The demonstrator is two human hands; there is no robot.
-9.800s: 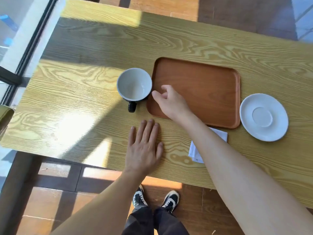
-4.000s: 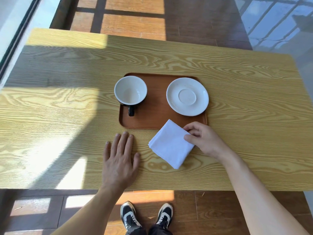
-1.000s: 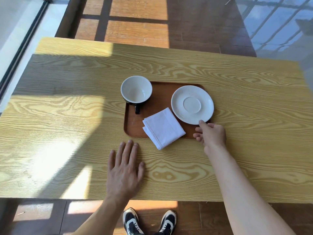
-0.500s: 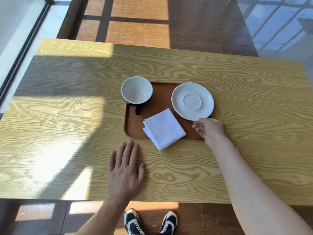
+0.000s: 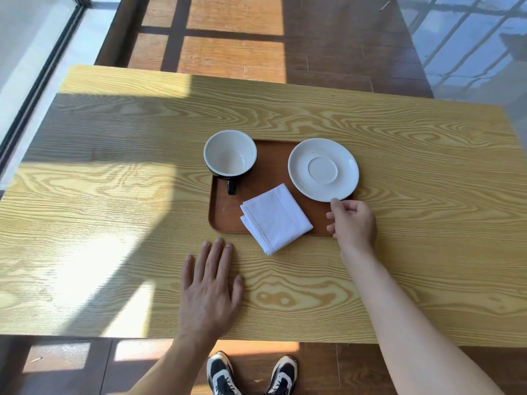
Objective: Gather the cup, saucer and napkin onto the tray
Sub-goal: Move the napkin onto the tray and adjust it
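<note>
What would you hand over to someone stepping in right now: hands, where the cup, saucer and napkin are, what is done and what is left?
Left hand: flat on the table, palm down, holding nothing.
Right hand: at the tray's near right corner, fingertip at the saucer's near rim, no closed grip.
Cup: upright and empty on the tray's far left corner, handle pointing toward the person.
Saucer: on the tray's right side, rim overhanging the tray edge.
Napkin: folded, mostly on the tray, near corner over the edge.
Done: all three gathered. Left: nudge saucer and napkin fully inside.
</note>
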